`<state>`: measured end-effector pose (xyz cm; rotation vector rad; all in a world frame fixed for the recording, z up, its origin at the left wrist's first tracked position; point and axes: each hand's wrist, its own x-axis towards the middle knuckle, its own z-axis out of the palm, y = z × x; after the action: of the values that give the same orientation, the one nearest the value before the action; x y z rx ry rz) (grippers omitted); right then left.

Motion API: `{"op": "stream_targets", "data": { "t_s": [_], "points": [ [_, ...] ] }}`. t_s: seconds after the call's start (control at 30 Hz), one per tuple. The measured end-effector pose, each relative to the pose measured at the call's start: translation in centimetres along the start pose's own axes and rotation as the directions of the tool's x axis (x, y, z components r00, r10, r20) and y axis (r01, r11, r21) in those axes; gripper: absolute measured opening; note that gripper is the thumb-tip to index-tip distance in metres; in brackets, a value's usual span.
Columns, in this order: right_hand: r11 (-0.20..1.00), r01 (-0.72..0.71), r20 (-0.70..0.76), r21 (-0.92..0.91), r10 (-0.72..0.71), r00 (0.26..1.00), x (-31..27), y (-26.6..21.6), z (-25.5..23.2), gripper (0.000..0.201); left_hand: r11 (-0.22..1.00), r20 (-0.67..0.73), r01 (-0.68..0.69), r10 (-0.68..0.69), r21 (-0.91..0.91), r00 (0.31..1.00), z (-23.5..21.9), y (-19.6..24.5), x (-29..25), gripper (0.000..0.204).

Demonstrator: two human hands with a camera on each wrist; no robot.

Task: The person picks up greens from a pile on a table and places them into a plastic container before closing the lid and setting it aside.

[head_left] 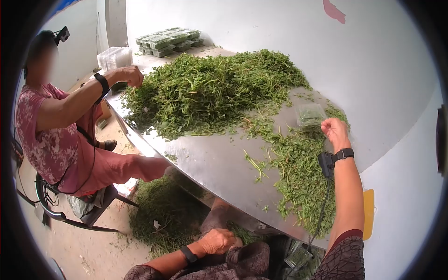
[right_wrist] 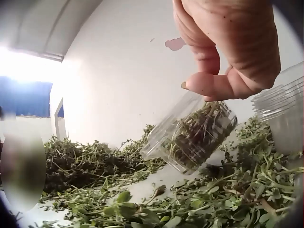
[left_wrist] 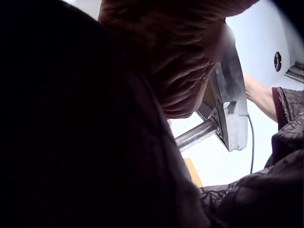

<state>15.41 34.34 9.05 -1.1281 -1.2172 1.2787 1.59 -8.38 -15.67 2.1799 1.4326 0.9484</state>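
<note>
My right hand (head_left: pixel 336 133) pinches the edge of a clear plastic box (head_left: pixel 308 114) at the right side of the metal table (head_left: pixel 200 158). Green sprigs fill part of the box. In the right wrist view, the box (right_wrist: pixel 194 137) hangs tilted below thumb and fingertips, close over loose greens (right_wrist: pixel 247 190). More cut greens (head_left: pixel 298 168) lie spread beside and under my right forearm. My left hand (head_left: pixel 218 241) rests on my lap below the table edge, fingers loosely curled, holding nothing visible. The left wrist view shows mostly dark cloth and that hand's creased skin (left_wrist: pixel 175 61).
A large heap of greens (head_left: pixel 210 88) covers the table's far half. Filled boxes (head_left: pixel 168 39) are stacked behind it, beside nested clear boxes (head_left: pixel 114 58). Another person (head_left: pixel 51 130) sits at left, reaching to the heap. More greens (head_left: pixel 163 214) lie on the floor. Nested containers (right_wrist: pixel 282 109) stand at right.
</note>
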Motion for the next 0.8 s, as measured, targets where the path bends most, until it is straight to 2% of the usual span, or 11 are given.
{"op": "stream_targets", "data": {
  "t_s": [0.13,0.23,0.27,0.3,0.33,0.43,0.5,0.57,0.63,0.73,0.8],
  "points": [
    [0.99,-0.043,0.038,-0.136,0.048,0.998,1.4,0.0,1.3,0.015,0.999,0.006,0.024,-0.024,-0.025,1.0,0.3,-0.2,-0.2,0.01],
    [0.692,0.023,-0.065,-0.722,-0.102,0.993,0.8,-1.4,2.9,0.025,0.998,0.039,0.041,-0.04,-0.041,0.998,0.4,-0.7,-0.4,0.009],
    [0.69,0.024,-0.062,-0.723,-0.1,0.993,1.4,-1.4,2.9,0.025,0.998,0.085,0.047,-0.043,-0.042,0.995,0.3,-1.0,-0.4,0.008],
    [0.249,0.152,0.09,-0.956,-0.245,0.965,1.9,-1.8,3.0,0.033,0.998,0.083,0.049,-0.045,-0.043,0.996,0.3,-1.0,-0.4,0.008],
    [-0.261,0.214,0.289,-0.941,-0.297,0.91,2.3,-2.1,3.2,0.043,0.992,0.059,0.055,-0.049,-0.11,0.997,0.2,-0.8,-0.3,0.009],
    [-0.324,0.274,0.367,-0.905,-0.274,0.889,1.7,-3.7,6.5,0.063,0.983,0.044,0.065,-0.059,-0.171,0.997,-0.5,-0.6,-0.1,0.014],
    [-0.185,0.548,0.578,-0.816,-0.314,0.753,-0.2,-3.7,9.3,0.074,0.983,0.059,0.071,-0.062,-0.167,0.996,-0.9,-0.4,-0.1,0.017],
    [0.072,0.687,0.671,-0.723,-0.164,0.723,-1.9,-3.8,13.1,0.091,0.989,0.104,0.084,-0.071,-0.125,0.992,-1.2,-0.4,0.0,0.017],
    [0.176,0.764,0.761,-0.62,-0.1,0.641,-2.7,-2.9,16.8,0.102,0.989,0.094,0.096,-0.085,-0.117,0.992,-1.7,-0.1,0.2,0.015],
    [0.205,0.823,0.841,-0.529,0.001,0.541,-3.7,-1.7,21.9,0.117,0.985,0.033,0.1,-0.096,-0.143,0.995,-0.8,-0.6,-0.4,0.01],
    [0.208,0.845,0.868,-0.492,0.045,0.494,-3.7,-0.7,24.6,0.121,0.986,0.119,0.136,-0.124,-0.099,0.985,-1.2,-0.5,-0.4,0.023]
  ]
}}
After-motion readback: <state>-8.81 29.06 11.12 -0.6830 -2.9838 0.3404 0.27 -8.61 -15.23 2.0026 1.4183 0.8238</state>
